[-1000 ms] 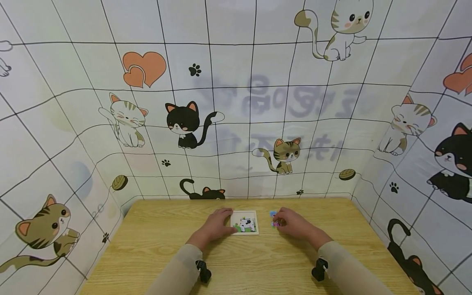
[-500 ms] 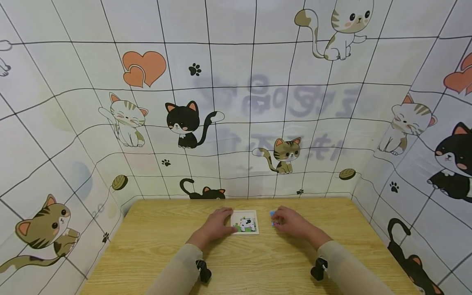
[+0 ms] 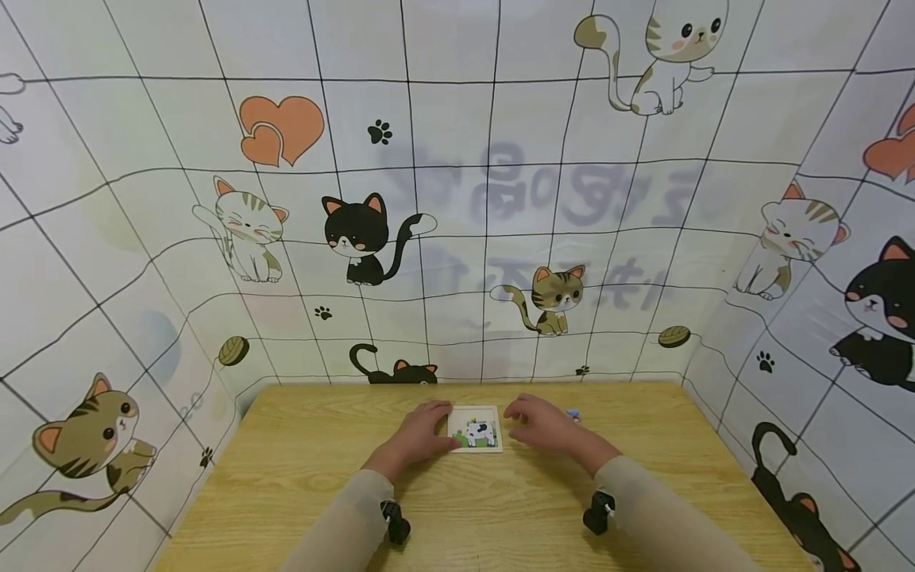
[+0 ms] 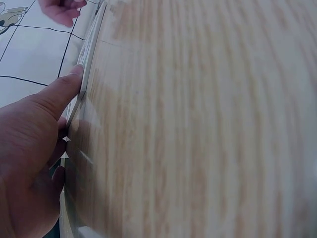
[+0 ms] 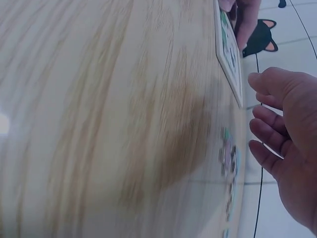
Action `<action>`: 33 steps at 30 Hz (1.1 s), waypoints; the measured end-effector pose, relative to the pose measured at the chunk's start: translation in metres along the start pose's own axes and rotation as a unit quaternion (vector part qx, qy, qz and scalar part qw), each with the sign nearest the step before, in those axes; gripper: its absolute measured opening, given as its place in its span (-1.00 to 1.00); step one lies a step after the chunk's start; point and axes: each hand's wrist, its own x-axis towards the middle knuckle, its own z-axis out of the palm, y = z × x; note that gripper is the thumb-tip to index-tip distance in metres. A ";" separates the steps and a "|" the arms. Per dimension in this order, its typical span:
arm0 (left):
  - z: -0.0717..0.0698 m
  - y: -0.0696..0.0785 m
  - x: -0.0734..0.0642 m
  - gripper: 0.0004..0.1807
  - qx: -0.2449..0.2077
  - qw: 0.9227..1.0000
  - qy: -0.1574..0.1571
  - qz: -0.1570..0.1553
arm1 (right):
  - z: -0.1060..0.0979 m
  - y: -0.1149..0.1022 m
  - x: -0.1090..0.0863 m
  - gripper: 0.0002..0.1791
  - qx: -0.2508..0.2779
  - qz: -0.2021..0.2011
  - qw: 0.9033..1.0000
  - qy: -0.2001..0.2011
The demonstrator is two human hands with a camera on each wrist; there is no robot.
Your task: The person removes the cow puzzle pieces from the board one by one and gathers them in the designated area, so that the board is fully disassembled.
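Note:
A small square picture puzzle (image 3: 477,429) showing a black-and-white cow in a pale frame lies flat on the table. My left hand (image 3: 420,433) holds it by its left side, thumb at the near corner and fingertips at the far one. In the left wrist view the thumb (image 4: 67,89) presses against the frame's edge (image 4: 89,64). Just right of the puzzle is my right hand (image 3: 554,429), fingers loosely bent with nothing between them. Small colourful puzzle pieces (image 5: 228,153) lie on the table below that hand, blurred in the right wrist view.
A blue piece (image 3: 574,415) peeks out behind the right hand. The wooden table (image 3: 322,461) reaches back to a wall cloth (image 3: 450,318) printed with cats and grid lines, which also closes off both sides.
My right hand has moved left towards the puzzle, its fingers opening. Pieces seen before at its fingertips no longer show there; a blue one shows farther right. The left hand stays put.

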 end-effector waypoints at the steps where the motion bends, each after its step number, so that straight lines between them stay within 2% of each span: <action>1: 0.000 0.000 0.000 -0.09 0.001 1.000 -0.001 0.000 | 0.002 -0.002 0.003 -0.65 0.002 0.003 1.000 -0.003; 8: -0.001 0.002 0.000 -0.09 0.016 1.000 -0.006 -0.006 | 0.015 -0.016 0.024 -0.54 -0.016 0.006 0.999 -0.032; 14: -0.012 0.018 -0.006 -0.13 0.027 0.999 -0.021 -0.014 | 0.024 -0.024 0.042 -0.43 -0.027 0.018 0.998 -0.062; 19: -0.004 0.005 -0.002 -0.11 0.006 1.000 -0.009 -0.001 | 0.027 -0.030 0.051 -0.42 -0.028 0.024 0.996 -0.081; 22: -0.001 -0.001 0.001 -0.11 0.008 1.000 -0.003 0.007 | 0.028 -0.034 0.054 -0.42 -0.043 0.019 0.995 -0.084; 33: 0.001 -0.003 0.000 -0.12 0.011 1.000 0.001 0.013 | 0.025 -0.044 0.059 -0.44 -0.049 0.038 0.993 -0.103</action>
